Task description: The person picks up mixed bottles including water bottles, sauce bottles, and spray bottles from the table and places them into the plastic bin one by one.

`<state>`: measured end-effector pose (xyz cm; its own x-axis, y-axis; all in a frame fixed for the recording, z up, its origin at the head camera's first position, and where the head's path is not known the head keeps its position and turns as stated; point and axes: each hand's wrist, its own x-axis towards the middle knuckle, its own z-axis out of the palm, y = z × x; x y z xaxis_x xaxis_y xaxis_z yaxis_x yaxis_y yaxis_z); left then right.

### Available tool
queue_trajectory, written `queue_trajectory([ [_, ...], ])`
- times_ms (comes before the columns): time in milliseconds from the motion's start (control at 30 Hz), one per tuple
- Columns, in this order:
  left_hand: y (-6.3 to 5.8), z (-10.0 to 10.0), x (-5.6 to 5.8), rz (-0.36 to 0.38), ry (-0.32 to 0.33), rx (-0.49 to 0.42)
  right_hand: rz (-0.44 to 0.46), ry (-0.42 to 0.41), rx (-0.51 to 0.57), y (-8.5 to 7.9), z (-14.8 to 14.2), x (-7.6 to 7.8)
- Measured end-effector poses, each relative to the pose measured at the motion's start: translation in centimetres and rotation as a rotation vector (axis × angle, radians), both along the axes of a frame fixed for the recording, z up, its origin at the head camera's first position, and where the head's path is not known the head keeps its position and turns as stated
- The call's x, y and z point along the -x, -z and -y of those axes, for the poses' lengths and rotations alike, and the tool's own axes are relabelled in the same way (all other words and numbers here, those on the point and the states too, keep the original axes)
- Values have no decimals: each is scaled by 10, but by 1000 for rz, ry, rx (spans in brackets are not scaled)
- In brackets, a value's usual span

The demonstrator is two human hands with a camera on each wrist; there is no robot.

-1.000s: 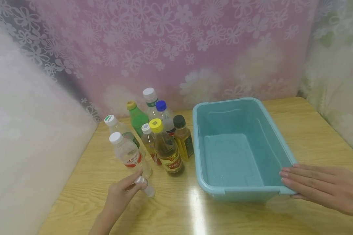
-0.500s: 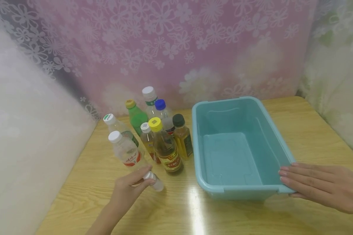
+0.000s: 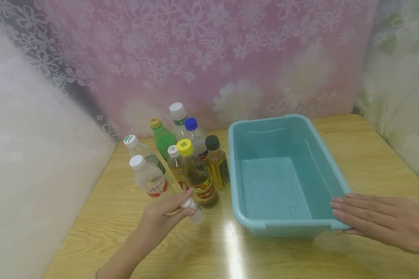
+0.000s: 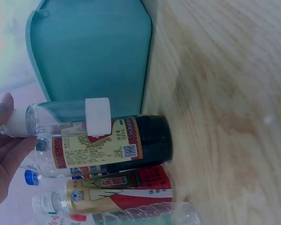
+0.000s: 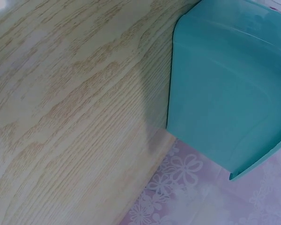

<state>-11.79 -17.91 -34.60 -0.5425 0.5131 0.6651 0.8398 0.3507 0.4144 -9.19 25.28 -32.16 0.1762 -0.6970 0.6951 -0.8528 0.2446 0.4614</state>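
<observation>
My left hand (image 3: 162,216) pinches a small clear bottle (image 3: 197,215) by its white cap between thumb and fingers. In the left wrist view the small bottle (image 4: 97,117), with a white label near its base, hangs over the table in front of the yellow-capped sauce bottle (image 4: 154,140). My right hand (image 3: 387,224) rests with straight fingers on the near right corner of the turquoise plastic tub (image 3: 233,174). Nothing lies inside the tub. The right wrist view shows the tub's outer side (image 5: 220,98), with no hand in sight.
Left of the tub several bottles stand close together: a black-capped oil bottle (image 3: 218,168), a green bottle (image 3: 164,141), a blue-capped bottle (image 3: 198,142) and a white-capped clear bottle (image 3: 157,185) among them. A flowered curtain (image 3: 237,62) hangs behind the wooden table (image 3: 272,255).
My left hand has carried the small bottle rightward and slightly up, to just before the yellow-capped sauce bottle. The right hand and the tub have stayed put.
</observation>
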Motion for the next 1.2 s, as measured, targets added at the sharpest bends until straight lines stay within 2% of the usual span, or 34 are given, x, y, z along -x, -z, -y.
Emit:
queue_trajectory([
  [200, -14, -10, 5, -1, 50, -22, 15, 6, -16, 2, -3, 0],
  [533, -37, -20, 7, 81, 101, 3, -1, 4, -3, 2, -3, 1],
  [700, -48, -27, 8, 90, 131, 21, 16, 23, -12, 1, -3, -1],
  [900, -59, -35, 6, 179, 172, 20, 17, 44, -24, 1, -5, -1],
  [1067, -72, -41, 8, 217, 209, 11, 16, 51, -40, 2, -6, 0],
  [1200, -88, -48, 7, 165, 209, 50, 23, 36, -44, 1, -6, 0],
])
